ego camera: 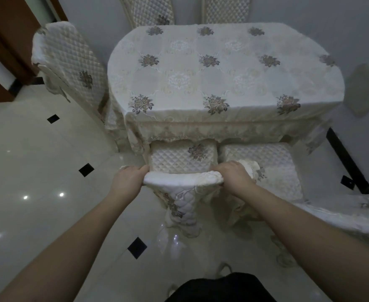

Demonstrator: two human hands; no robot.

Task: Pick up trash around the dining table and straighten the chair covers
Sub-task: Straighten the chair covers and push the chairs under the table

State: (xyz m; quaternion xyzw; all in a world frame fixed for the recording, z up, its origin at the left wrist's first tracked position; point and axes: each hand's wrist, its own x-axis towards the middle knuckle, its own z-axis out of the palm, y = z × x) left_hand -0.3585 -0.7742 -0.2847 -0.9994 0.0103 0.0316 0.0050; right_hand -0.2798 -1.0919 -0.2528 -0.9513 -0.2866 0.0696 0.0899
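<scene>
A cream quilted chair cover (182, 180) with grey flower embroidery sits over the backrest of the chair right in front of me. My left hand (129, 179) grips its top edge at the left corner, and my right hand (231, 175) grips the right corner. The cover hangs down the back of the chair toward the floor. The chair's quilted seat (180, 158) is tucked under the dining table (222, 68), which wears a matching flowered cloth. No trash is visible on the table or on the floor around it.
A second covered chair (273, 166) stands just right of mine, its cover bunched at the top. Another chair (70, 62) stands at the table's left end and two (151, 12) at the far side. Glossy tiled floor (37, 160) lies to the left; a cloth-covered surface (353, 216) is at right.
</scene>
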